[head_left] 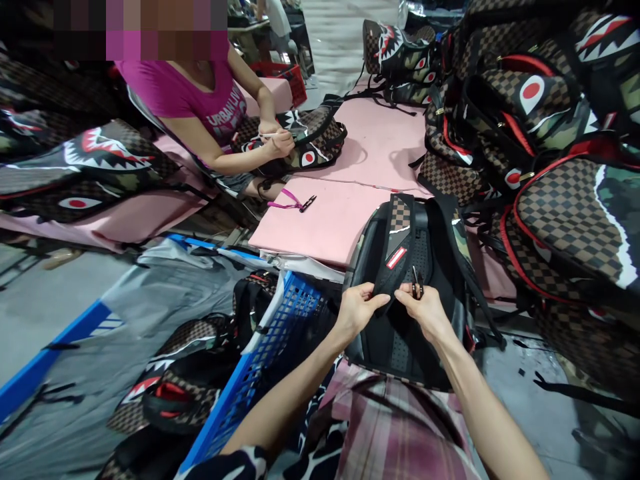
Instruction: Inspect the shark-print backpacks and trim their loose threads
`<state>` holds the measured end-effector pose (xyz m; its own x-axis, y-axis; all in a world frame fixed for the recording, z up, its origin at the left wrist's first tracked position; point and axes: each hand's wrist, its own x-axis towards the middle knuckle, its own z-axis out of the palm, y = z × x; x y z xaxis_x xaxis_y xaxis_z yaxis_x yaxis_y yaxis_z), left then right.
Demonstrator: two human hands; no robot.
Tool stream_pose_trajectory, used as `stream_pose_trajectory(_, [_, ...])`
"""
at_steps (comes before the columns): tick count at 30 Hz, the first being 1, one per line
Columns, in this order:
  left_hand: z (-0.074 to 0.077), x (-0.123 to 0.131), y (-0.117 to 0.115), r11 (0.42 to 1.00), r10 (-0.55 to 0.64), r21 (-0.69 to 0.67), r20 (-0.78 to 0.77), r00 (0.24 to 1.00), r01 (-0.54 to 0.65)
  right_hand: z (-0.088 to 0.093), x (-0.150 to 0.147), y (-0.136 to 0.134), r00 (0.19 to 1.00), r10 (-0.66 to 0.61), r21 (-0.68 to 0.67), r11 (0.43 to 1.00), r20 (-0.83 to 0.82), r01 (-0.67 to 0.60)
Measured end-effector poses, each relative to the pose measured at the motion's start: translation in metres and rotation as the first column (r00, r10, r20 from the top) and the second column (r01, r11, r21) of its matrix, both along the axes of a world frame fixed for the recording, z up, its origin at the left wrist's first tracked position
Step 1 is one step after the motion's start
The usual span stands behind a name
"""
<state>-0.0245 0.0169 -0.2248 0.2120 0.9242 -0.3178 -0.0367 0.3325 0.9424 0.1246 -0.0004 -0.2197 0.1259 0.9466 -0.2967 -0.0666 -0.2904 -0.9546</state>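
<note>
A black backpack with a checkered and camouflage pattern lies back side up, partly on my lap and partly on the pink table. My left hand pinches the lower end of its shoulder strap, which carries a small red label. My right hand is closed on small black thread snips, their tips pointing up just right of the strap end. The two hands are almost touching.
Finished shark-mouth backpacks pile up on the right and on the left table. A person in a pink shirt works on a bag opposite. Pink-corded snips lie on the table. A blue crate holds more bags.
</note>
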Motion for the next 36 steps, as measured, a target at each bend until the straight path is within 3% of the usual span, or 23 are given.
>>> stream_pose_trajectory(4, [0.005, -0.001, 0.000, 1.000, -0.008, 0.002, 0.038, 0.999, 0.008, 0.001, -0.001, -0.003, 0.999, 0.009, -0.013, 1.000, -0.040, -0.010])
stream_pose_trajectory(10, [0.015, -0.003, -0.001, 0.994, -0.046, -0.086, 0.160, 0.986, 0.061, -0.007, -0.007, -0.004, 0.920, 0.010, 0.046, 0.999, -0.391, 0.009])
stream_pose_trajectory(13, [0.016, -0.005, -0.003, 0.992, -0.043, -0.110, 0.167, 0.985, 0.062, -0.011, -0.010, -0.005, 0.891, 0.040, 0.062, 0.998, -0.452, -0.013])
stream_pose_trajectory(16, [0.016, -0.007, -0.006, 0.998, -0.032, -0.041, 0.111, 0.993, 0.037, -0.009, -0.010, -0.006, 0.920, 0.038, 0.069, 0.998, -0.389, -0.012])
stream_pose_trajectory(21, [0.016, -0.004, -0.010, 0.982, -0.019, 0.182, -0.160, 0.987, 0.049, 0.001, -0.005, -0.007, 0.997, -0.029, 0.061, 0.998, -0.065, 0.033])
stream_pose_trajectory(24, [0.014, -0.001, -0.013, 0.963, 0.016, 0.265, -0.268, 0.963, 0.058, 0.007, 0.001, -0.006, 0.999, 0.010, 0.043, 0.999, 0.033, -0.011])
stream_pose_trajectory(26, [0.012, -0.001, -0.014, 0.969, 0.002, 0.239, -0.261, 0.965, 0.063, 0.009, 0.005, -0.008, 0.996, 0.086, 0.056, 0.995, 0.019, -0.087])
stream_pose_trajectory(29, [0.013, -0.001, -0.015, 0.988, -0.064, 0.129, -0.128, 0.990, 0.081, 0.009, 0.008, -0.011, 0.989, 0.148, 0.097, 0.985, -0.017, -0.146])
stream_pose_trajectory(32, [0.016, -0.002, -0.014, 0.995, -0.089, 0.034, 0.008, 0.996, 0.089, 0.005, 0.007, -0.012, 0.982, 0.148, 0.125, 0.983, -0.118, -0.133])
stream_pose_trajectory(36, [0.022, -0.005, -0.011, 0.995, -0.099, -0.014, 0.036, 0.994, 0.099, 0.000, 0.002, -0.010, 0.963, 0.134, 0.146, 0.984, -0.233, -0.101])
